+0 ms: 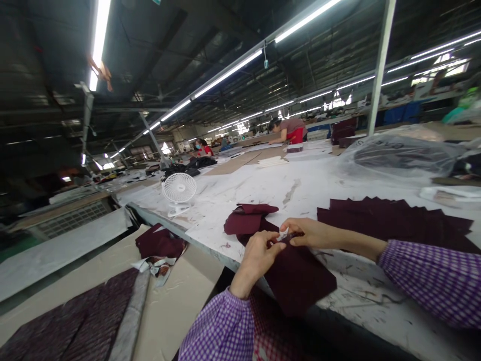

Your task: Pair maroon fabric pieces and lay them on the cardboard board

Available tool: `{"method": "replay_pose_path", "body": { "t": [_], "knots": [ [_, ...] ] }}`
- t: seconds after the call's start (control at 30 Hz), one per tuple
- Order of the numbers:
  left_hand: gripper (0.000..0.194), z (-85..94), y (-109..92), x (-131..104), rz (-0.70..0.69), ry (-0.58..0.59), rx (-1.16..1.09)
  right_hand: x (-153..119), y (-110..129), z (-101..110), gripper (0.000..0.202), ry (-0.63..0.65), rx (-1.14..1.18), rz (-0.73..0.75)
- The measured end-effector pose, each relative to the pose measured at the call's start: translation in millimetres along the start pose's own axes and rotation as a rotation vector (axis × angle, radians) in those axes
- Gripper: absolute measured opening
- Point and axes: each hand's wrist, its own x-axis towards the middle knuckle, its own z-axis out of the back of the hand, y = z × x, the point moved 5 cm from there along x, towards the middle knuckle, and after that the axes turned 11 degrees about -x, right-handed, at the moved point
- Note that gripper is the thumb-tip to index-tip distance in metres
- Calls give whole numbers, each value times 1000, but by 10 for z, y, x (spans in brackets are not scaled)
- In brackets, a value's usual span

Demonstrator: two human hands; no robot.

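Observation:
A dark maroon fabric piece (300,281) hangs over the near edge of the white table (240,188). My left hand (259,253) pinches its upper edge. Close beside it, my right hand (306,233) has closed fingers on the same edge, with a small white scrap (282,234) between the two hands. Folded maroon fabric (250,218) lies just beyond my left hand. To the right, a fanned stack of maroon pieces (391,220) rests on the table, partly behind my right forearm.
A small white fan (179,189) stands near the table's left edge. A clear plastic bag (406,155) lies at the right. Lower left, a beige surface (180,301) holds maroon fabric (160,243) and scraps. Farther back, a person (291,131) leans over the table.

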Motion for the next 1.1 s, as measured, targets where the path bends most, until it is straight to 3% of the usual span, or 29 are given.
{"method": "replay_pose_path", "body": {
  "t": [0.2, 0.3, 0.43, 0.77, 1.1],
  "knots": [
    [21, -234, -26, 64, -104, -36, 310, 9, -189, 202, 23, -115, -436, -56],
    [23, -270, 0, 49, -129, -10, 383, -27, -200, 264, 24, -105, -530, 26],
    [24, -276, -9, 36, -133, 9, 438, -25, -148, 194, 27, -82, -562, 163],
    [22, -274, -46, 27, -130, 20, 496, 48, -142, 65, 18, -81, -770, 180],
    [30, -323, -54, 18, -236, 21, 582, -65, -133, -129, 17, -137, -1117, 459]
  ]
}}
